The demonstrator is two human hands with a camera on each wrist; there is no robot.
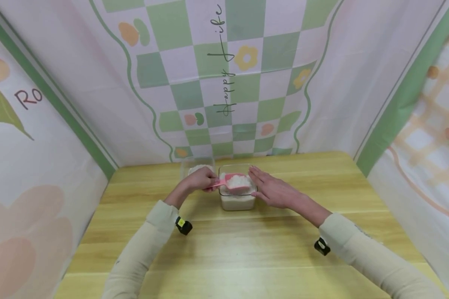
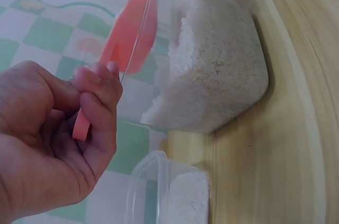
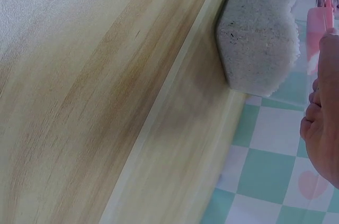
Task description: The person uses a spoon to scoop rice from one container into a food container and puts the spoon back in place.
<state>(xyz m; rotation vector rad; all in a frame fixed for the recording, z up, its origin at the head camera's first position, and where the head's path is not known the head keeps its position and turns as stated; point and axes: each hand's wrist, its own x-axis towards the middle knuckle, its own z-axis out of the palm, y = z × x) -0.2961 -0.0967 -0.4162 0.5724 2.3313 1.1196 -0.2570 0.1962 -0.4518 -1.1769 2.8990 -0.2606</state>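
My left hand [image 1: 202, 180] grips the handle of a pink scoop [image 2: 132, 36], its fingers curled round it. White rice [image 1: 239, 181] heaps in the scoop's bowl, which is level at the mouth of a square clear glass container [image 1: 238, 206]. That container is filled over half its height with rice [image 2: 214, 54], its surface uneven in the left wrist view. On the container's right side, my right hand [image 1: 277, 191] lies with straight fingers against the rim. In the right wrist view the same hand [image 3: 323, 115] is partly cut off by the frame edge.
Behind my left hand stands a clear plastic box [image 2: 153, 168] with white contents, partly hidden by that hand in the head view. The wooden table [image 1: 232, 253] reaches back to a checked cloth backdrop [image 1: 243, 91]. Cloth walls flank both sides.
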